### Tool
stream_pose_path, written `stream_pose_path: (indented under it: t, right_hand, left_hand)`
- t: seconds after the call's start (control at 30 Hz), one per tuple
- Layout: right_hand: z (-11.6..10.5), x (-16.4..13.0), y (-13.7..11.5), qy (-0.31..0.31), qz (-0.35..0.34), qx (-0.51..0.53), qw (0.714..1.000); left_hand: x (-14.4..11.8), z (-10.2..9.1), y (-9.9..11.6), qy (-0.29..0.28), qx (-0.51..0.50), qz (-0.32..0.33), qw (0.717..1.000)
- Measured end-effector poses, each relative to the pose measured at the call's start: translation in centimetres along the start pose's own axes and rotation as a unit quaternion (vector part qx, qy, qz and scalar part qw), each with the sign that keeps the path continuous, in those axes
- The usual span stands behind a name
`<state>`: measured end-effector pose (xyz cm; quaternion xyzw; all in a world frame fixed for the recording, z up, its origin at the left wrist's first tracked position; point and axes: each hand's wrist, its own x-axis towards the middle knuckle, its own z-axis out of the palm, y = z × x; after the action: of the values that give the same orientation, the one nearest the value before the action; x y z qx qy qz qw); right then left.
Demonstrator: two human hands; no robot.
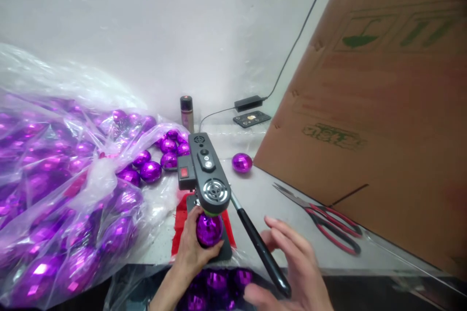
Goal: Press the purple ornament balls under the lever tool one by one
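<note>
My left hand (195, 245) is closed around a shiny purple faceted ball (209, 230), keeping it just under the head of a black press machine (209, 175). The machine has a red switch, round grilles and a long lever with a black handle (263, 250). To the right of that handle, my right hand (295, 257) is open with fingers apart, holding nothing; whether it touches the handle I cannot tell. Red tape (179, 218) shows around the machine's base. A single purple ball (242, 163) lies on the table right of the machine.
Clear plastic bags of purple balls (65, 170) fill the left side. Red-and-black scissors (328, 218) lie at right beside a large cardboard box (372, 121). Behind stand a dark-capped bottle (187, 112), a phone (251, 119) and a power adapter (248, 103). More balls (217, 280) sit below the table's front edge.
</note>
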<state>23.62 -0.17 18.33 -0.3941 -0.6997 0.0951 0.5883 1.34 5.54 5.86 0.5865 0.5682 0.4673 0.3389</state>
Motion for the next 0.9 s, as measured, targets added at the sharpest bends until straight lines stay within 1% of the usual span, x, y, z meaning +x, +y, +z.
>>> stream_pose_path:
  t: [0.1, 0.2, 0.23, 0.33, 0.37, 0.43, 0.5, 0.57, 0.7, 0.9]
  right_hand:
    - [1.1, 2.4, -0.5, 0.001, -0.043, -0.014, 0.999]
    - [2.2, 4.9, -1.5, 0.029, -0.074, 0.003, 0.997]
    - [2.5, 5.6, -1.7, 0.027, -0.082, 0.011, 0.996]
    - [3.4, 6.8, -2.3, 0.005, -0.105, 0.011, 0.994]
    - [3.7, 6.9, -2.5, 0.013, -0.105, 0.005, 0.994]
    - [4.6, 6.6, -3.0, 0.06, -0.082, -0.003, 0.995]
    - [5.5, 6.0, -3.5, 0.105, -0.027, 0.002, 0.994]
    - [6.3, 5.5, -3.9, 0.137, 0.017, 0.014, 0.99]
    - [6.8, 5.1, -4.3, 0.14, 0.04, 0.032, 0.989]
    - [6.9, 5.3, -4.6, 0.158, 0.058, 0.029, 0.985]
  left_hand:
    - [0.1, 0.2, 0.4, -0.016, 0.001, 0.012, 1.0]
    - [0.1, 0.2, 0.5, -0.01, 0.005, 0.017, 1.0]
    - [0.1, 0.2, 0.5, -0.008, 0.005, 0.018, 1.0]
    - [-0.1, 0.3, 0.0, -0.002, 0.004, 0.028, 1.0]
    - [-0.2, 0.4, -0.2, -0.002, 0.007, 0.033, 0.999]
    - [-0.3, 0.8, -0.5, -0.003, 0.013, 0.045, 0.999]
    - [-0.4, 1.1, -0.7, 0.003, 0.018, 0.053, 0.998]
    - [-0.4, 1.3, -0.7, 0.016, 0.022, 0.055, 0.998]
    - [-0.3, 1.4, -0.3, 0.003, 0.029, 0.046, 0.999]
    - [-0.3, 1.6, -0.5, 0.007, 0.012, 0.067, 0.998]
